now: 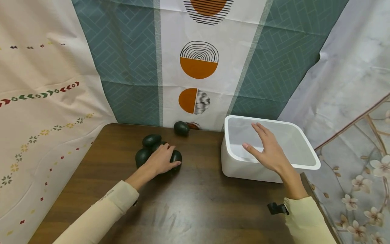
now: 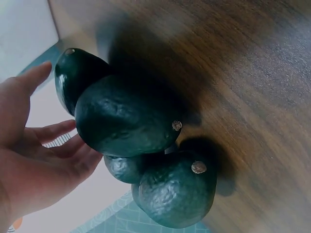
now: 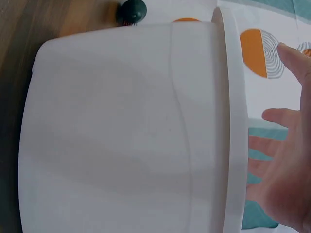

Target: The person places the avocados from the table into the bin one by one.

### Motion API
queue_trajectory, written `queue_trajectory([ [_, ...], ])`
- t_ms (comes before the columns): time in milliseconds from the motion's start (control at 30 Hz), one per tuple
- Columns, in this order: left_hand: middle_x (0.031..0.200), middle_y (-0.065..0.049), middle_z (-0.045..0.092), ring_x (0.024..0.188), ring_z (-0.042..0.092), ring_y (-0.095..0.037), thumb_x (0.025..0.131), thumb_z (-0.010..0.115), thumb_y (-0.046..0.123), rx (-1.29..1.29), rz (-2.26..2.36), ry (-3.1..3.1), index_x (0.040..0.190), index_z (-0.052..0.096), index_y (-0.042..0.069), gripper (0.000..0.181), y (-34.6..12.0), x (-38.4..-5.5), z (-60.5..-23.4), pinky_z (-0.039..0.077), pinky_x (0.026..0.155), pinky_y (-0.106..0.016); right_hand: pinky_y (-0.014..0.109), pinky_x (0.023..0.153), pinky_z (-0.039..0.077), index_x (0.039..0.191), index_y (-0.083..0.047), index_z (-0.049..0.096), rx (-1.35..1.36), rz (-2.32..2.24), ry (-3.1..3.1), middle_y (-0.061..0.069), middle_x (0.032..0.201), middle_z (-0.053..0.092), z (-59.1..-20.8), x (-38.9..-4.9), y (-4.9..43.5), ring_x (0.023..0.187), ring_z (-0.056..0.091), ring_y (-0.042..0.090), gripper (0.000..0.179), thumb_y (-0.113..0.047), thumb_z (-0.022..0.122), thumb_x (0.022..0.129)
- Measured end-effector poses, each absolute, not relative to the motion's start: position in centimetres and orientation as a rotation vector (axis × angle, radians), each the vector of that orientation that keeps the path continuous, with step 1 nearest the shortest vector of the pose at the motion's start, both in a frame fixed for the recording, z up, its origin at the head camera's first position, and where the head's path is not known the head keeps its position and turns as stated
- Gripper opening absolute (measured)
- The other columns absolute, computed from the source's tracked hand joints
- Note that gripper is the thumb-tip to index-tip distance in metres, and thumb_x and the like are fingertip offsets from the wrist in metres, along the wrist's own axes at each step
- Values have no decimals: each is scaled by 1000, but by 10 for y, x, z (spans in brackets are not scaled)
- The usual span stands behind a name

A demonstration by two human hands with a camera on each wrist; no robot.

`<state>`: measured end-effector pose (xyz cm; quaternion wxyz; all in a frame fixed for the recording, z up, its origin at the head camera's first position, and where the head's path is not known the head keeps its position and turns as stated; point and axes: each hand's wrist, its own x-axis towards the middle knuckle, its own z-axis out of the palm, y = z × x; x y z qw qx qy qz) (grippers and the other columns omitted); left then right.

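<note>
Dark-green avocados [image 1: 151,140] bunch near the back-left corner of the desk [image 1: 207,196], seemingly propping one another, the left hand [image 1: 159,160] loosely spread at them to suit their girth, gripping none, the right hand [image 1: 269,151] wide above the white bin [image 1: 250,171] at the back-right corner.

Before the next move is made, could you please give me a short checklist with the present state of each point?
1. Left hand at the avocado group: ok, it reaches right over it.
2. Firm grip on an avocado: not ok, the left wrist view shows no closed grip.
3. Right hand free: ok, it holds nothing and its fingers are spread above the white bin.
4. White bin upright: ok, its opening faces up.
5. Whole bin floor in sight: cannot tell, the right hand covers part of the inside.
6. All avocados together: not ok, a lone avocado lies near the far edge of the table.
</note>
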<state>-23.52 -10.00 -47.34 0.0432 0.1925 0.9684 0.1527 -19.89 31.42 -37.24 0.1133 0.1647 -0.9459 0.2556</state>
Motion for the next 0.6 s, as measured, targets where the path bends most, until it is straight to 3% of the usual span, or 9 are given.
queue_trajectory([
  [600, 151, -24, 48, 136, 52, -41, 99, 76, 42, 616, 446, 2915, 154, 50, -2, 75, -92, -240, -479, 54, 103, -53, 76, 116, 21, 167, -5, 27, 338, 717, -2787, 30, 168, 26, -373, -205, 376, 152, 23, 56, 85, -44, 67, 103],
])
